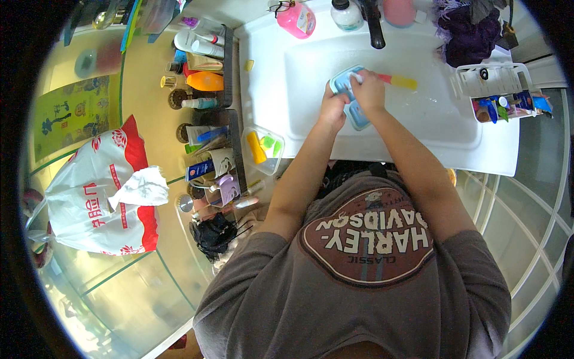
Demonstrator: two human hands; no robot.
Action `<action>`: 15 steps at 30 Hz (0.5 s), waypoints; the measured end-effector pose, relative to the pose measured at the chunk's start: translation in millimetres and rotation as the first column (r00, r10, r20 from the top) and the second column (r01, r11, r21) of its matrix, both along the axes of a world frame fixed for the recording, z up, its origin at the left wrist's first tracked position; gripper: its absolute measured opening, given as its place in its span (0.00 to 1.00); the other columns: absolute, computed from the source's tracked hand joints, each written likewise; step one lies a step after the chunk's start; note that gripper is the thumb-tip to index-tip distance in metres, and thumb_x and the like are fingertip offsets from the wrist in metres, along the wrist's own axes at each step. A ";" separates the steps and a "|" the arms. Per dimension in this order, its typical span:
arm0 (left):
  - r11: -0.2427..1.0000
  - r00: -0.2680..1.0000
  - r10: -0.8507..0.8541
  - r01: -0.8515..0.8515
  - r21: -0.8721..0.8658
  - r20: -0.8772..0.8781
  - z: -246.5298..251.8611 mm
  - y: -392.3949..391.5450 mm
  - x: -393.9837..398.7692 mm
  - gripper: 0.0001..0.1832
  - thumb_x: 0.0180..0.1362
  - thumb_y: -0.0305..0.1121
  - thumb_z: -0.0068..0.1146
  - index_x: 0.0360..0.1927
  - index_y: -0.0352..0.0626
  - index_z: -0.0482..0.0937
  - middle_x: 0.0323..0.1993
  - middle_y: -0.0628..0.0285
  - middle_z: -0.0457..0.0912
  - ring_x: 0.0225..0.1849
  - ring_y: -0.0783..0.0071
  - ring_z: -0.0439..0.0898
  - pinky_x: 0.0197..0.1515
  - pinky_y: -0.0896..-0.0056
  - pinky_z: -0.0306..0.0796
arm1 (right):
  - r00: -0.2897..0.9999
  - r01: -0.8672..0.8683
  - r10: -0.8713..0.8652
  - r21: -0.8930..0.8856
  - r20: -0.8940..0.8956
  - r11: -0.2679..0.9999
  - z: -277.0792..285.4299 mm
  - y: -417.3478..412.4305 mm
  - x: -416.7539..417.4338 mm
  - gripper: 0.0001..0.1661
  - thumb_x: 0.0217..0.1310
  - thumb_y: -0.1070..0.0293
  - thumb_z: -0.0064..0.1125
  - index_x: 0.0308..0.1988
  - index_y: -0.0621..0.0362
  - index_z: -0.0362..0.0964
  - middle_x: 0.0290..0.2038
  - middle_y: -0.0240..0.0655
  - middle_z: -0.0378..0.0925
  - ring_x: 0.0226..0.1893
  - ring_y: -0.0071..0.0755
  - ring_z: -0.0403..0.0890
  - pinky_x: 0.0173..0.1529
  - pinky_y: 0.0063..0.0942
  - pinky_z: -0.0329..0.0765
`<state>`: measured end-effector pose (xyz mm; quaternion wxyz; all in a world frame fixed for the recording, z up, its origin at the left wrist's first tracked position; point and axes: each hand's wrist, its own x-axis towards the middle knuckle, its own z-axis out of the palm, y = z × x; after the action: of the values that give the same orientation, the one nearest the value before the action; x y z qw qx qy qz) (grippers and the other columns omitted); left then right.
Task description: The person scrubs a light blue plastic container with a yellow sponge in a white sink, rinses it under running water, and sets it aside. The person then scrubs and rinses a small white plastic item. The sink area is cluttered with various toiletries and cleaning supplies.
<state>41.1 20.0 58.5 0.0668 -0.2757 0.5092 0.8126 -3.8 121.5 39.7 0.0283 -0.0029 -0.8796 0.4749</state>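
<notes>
In the wide white washbasin (430,121), my left hand (334,110) grips the near left edge of a light-blue plastic tray (342,83) with a pale rim. My right hand (370,92) is over the tray's right side, its fingers closed around a small white object (356,77) that is mostly hidden. A second light-blue plastic piece (357,116) lies below the hands on the basin floor. Just beyond my right hand is a red and yellow stick-like item (399,81); whether the hand touches it cannot be told.
A black faucet (376,31), a pink pump bottle (297,20) and a clear jar (346,15) line the back. Left are a clear box (263,149) with yellow and green pieces, dark racks (228,67) of toiletries and a plastic bag (98,193). A white organizer (493,87) stands right.
</notes>
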 end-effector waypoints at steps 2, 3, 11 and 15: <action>1.000 0.999 -0.021 0.021 -0.020 -0.030 -6.0 -6.2 3.1 0.39 0.39 0.12 0.41 0.61 0.46 0.63 0.50 0.58 0.73 0.51 0.61 0.74 0.50 0.63 0.75 | 0.994 -0.104 0.104 -0.019 0.012 0.994 0.4 5.2 0.3 0.15 0.48 0.62 0.65 0.34 0.61 0.78 0.36 0.48 0.79 0.37 0.52 0.80 0.43 0.42 0.77; 0.998 0.998 -0.053 0.052 -0.026 -0.046 -7.4 -9.8 3.8 0.39 0.39 0.12 0.41 0.61 0.46 0.63 0.50 0.59 0.73 0.52 0.61 0.74 0.51 0.63 0.74 | 0.982 -0.188 0.187 -0.054 -0.016 0.981 3.1 9.9 4.6 0.15 0.47 0.62 0.65 0.34 0.61 0.78 0.36 0.48 0.79 0.37 0.52 0.81 0.43 0.42 0.77; 0.998 0.999 -0.046 0.046 -0.033 -0.009 16.3 10.7 6.4 0.38 0.39 0.12 0.41 0.59 0.47 0.64 0.52 0.58 0.71 0.53 0.62 0.72 0.53 0.63 0.71 | 0.996 -0.062 0.074 -0.193 0.057 0.979 3.2 1.8 -4.1 0.15 0.44 0.66 0.65 0.34 0.61 0.79 0.34 0.48 0.80 0.37 0.50 0.81 0.43 0.40 0.77; 0.989 0.995 -0.081 0.073 -0.130 -0.056 14.2 -2.3 1.2 0.36 0.39 0.12 0.40 0.58 0.45 0.64 0.48 0.59 0.72 0.51 0.65 0.72 0.51 0.66 0.69 | 0.965 -0.263 0.260 -0.067 -0.040 0.963 -4.4 11.5 -5.3 0.14 0.43 0.66 0.65 0.34 0.60 0.79 0.34 0.47 0.80 0.37 0.51 0.80 0.44 0.41 0.76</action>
<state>42.3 17.8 72.7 0.0644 -0.2345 0.5723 0.7832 -9.1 133.0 35.3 -0.0212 0.1196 -0.8540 0.5059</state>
